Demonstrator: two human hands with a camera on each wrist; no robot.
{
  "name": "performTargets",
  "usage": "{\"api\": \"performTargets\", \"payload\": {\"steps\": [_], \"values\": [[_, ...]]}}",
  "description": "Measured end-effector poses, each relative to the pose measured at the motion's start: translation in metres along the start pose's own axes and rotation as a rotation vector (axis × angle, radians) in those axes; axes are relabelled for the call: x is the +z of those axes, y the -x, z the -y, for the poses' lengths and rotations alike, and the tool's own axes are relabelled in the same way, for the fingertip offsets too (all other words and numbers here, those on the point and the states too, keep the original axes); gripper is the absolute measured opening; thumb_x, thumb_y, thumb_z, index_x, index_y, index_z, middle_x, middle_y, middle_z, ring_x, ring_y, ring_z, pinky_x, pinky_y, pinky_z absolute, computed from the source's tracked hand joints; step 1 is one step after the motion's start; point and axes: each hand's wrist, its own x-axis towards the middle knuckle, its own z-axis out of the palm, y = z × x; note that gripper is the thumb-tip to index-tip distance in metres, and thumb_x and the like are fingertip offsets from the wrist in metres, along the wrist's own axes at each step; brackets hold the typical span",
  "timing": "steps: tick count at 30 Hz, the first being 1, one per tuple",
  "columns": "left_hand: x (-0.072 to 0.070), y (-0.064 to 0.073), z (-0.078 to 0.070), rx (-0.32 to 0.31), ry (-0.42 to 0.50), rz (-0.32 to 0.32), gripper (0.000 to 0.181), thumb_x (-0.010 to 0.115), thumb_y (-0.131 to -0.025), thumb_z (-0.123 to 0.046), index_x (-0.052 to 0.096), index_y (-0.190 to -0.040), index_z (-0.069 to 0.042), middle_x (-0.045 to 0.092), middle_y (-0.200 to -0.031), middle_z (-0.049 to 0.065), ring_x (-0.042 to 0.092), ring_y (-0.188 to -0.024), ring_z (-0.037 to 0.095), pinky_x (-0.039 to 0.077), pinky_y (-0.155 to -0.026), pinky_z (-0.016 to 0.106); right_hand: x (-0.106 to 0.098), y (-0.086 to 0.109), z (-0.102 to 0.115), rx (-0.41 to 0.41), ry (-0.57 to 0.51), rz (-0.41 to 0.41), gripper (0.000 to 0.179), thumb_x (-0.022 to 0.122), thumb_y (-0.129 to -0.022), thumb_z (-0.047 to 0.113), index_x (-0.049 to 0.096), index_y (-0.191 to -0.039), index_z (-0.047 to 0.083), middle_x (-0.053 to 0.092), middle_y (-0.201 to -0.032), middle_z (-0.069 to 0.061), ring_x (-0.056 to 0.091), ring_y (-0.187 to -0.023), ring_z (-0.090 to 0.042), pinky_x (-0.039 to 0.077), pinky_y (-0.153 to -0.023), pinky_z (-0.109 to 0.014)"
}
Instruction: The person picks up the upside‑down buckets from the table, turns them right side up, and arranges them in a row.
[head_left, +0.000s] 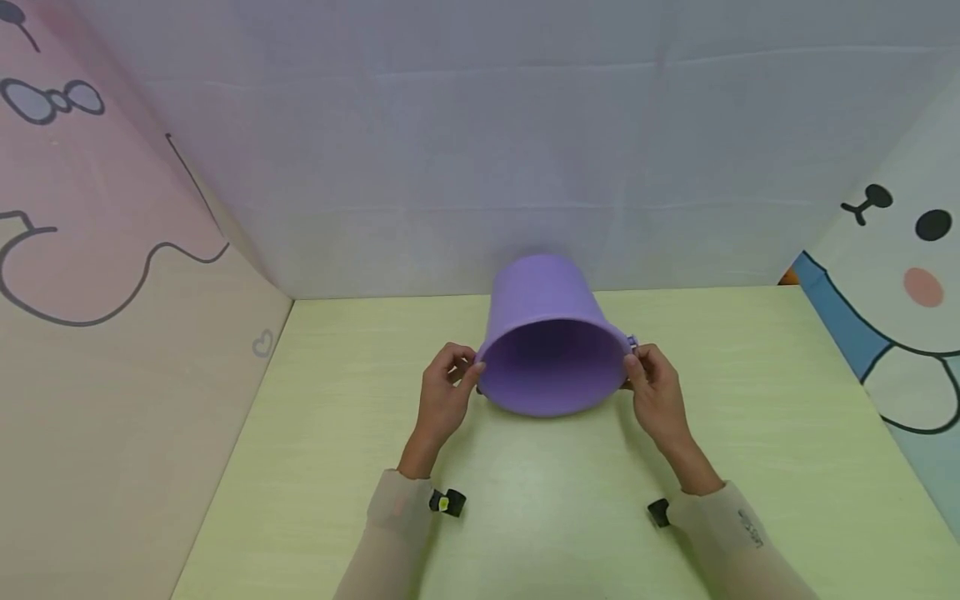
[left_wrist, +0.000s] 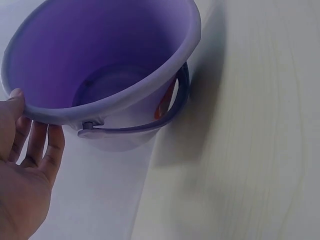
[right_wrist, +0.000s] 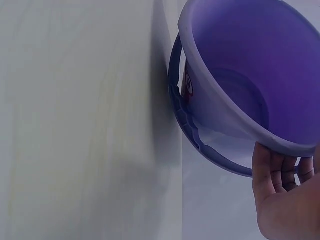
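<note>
my left hand (head_left: 444, 400) and right hand (head_left: 660, 402) pinch opposite sides of rim (left_wrist: 145, 88) of purple bucket (head_left: 536, 287), tipped mouth toward me, near table's (head_left: 337, 417) far edge. if one pinch loosens, bucket could twist, drop.

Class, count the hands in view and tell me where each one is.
2. The left hand holds the left edge of the purple bucket; the right hand holds its right edge. No other hand shows.
</note>
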Motion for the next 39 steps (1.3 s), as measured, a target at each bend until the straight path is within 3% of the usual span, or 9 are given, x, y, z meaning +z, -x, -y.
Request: {"api": "performTargets", "payload": {"steps": [18,27,39], "values": [[0.001,-0.001,0.000,-0.041,0.049,0.007,0.009,0.068,-0.100,0.005,0.061,-0.106,0.008,0.060,-0.098,0.013,0.056,-0.080,0.012,0.050,-0.068,0.017,0.000,-0.002,0.007,-0.003,0.053,-0.013,0.024,0.049,-0.112,0.006,0.052,-0.100,-0.014,0.048,-0.082,-0.002,0.061,-0.074,-0.005,0.060,-0.066,-0.019],[0.000,-0.001,-0.003,-0.082,0.082,0.005,0.009,0.068,-0.101,0.004,0.061,-0.106,0.009,0.057,-0.096,0.002,0.054,-0.078,0.010,0.046,-0.062,0.017,-0.001,-0.004,0.008,-0.003,0.115,-0.022,0.019,0.052,-0.111,0.005,0.055,-0.100,-0.011,0.052,-0.083,-0.002,0.061,-0.074,-0.003,0.058,-0.064,-0.016],[-0.002,-0.002,-0.006,-0.129,0.111,0.020,0.009,0.067,-0.101,0.004,0.061,-0.106,0.009,0.055,-0.094,0.001,0.055,-0.075,0.009,0.049,-0.063,0.018,-0.003,-0.008,0.016,-0.035,0.144,-0.010,0.020,0.053,-0.110,0.005,0.055,-0.098,-0.011,0.056,-0.084,-0.004,0.060,-0.070,-0.003,0.056,-0.061,-0.017]]}}
